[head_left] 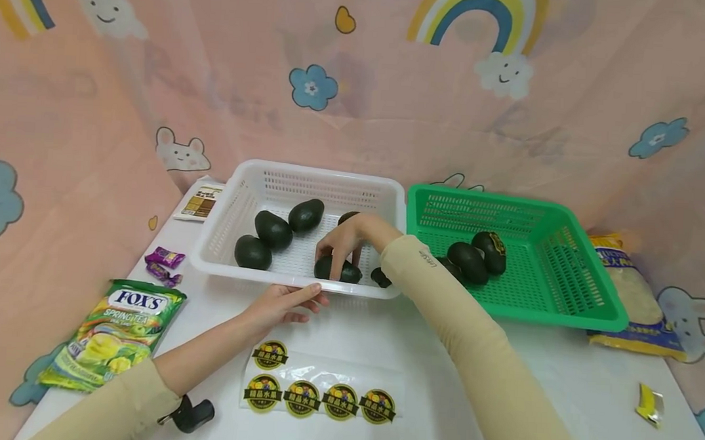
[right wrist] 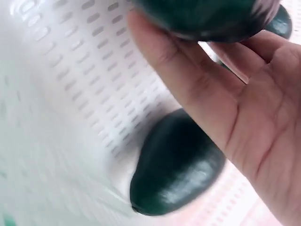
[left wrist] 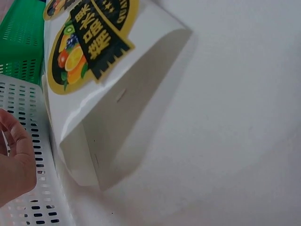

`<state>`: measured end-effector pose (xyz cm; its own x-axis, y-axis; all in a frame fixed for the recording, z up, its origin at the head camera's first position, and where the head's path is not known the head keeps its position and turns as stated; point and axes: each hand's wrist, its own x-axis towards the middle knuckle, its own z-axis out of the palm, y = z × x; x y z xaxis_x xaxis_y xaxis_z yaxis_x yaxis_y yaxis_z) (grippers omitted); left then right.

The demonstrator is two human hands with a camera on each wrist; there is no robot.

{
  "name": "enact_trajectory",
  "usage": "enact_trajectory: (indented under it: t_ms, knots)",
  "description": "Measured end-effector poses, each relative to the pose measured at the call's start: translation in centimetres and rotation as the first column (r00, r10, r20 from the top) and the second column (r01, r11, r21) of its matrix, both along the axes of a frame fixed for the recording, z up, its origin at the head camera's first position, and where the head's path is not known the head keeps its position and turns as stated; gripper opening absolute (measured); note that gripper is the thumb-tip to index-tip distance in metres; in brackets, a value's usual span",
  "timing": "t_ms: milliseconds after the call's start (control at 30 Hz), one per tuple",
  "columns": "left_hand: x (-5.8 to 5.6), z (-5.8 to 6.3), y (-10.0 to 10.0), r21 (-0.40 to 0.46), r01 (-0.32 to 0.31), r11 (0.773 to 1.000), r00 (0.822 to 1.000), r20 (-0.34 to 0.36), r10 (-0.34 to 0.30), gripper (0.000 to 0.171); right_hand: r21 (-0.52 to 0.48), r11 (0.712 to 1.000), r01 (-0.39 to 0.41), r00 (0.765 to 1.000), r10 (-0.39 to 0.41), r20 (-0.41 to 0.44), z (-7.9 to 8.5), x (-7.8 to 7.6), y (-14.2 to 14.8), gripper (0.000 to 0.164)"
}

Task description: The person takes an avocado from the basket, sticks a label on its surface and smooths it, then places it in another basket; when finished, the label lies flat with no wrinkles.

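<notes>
My right hand (head_left: 342, 246) reaches into the white basket (head_left: 293, 282) and grips a dark green avocado (head_left: 322, 268) near its front wall. The right wrist view shows the fingers and thumb around that avocado (right wrist: 202, 21), with another avocado (right wrist: 178, 165) lying beside the hand. My left hand (head_left: 284, 305) is at the basket's front rim, its thumb along the rim and its loosely bent fingers below, holding nothing. More avocados (head_left: 273, 230) lie on the left of the basket. In front, a sheet of round black-and-gold stickers (head_left: 302, 398) lies on the table, one edge curling up in the left wrist view.
A green basket (head_left: 561, 314) at the right holds several avocados (head_left: 467, 263), one with a sticker (head_left: 497, 243). At the left are a Fox's candy bag (head_left: 117, 334), purple-wrapped sweets (head_left: 164, 258) and a small black object (head_left: 193, 415). A yellow wrapper (head_left: 649, 405) lies far right.
</notes>
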<state>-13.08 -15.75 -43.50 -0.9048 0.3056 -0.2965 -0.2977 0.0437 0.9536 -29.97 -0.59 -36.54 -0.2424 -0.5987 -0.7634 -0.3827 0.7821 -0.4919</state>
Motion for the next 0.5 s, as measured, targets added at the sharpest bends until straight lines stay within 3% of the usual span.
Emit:
enact_trajectory:
  t_ms: [100,200,367,500]
  knots:
    - [0.0,-0.1,0.1,-0.006,0.008,1.000,1.000,0.002,-0.008,0.054,-0.056,0.998,-0.037,0.998,0.035,-0.043,1.3,0.2,0.7,0.056]
    - [0.0,-0.1,0.0,-0.008,0.018,1.000,1.000,-0.003,-0.018,0.053,-0.161,0.981,-0.106,0.991,0.090,-0.102,3.5,0.6,1.7,0.058]
    - [0.0,0.1,0.0,-0.015,0.022,1.000,1.000,-0.011,-0.022,0.053,-0.335,0.921,-0.200,0.971,0.141,-0.194,6.9,2.2,5.4,0.063]
    - [0.0,0.1,0.1,-0.028,0.018,0.999,1.000,-0.011,-0.018,0.053,-0.434,0.878,-0.200,0.966,0.102,-0.238,7.6,4.8,10.0,0.063]
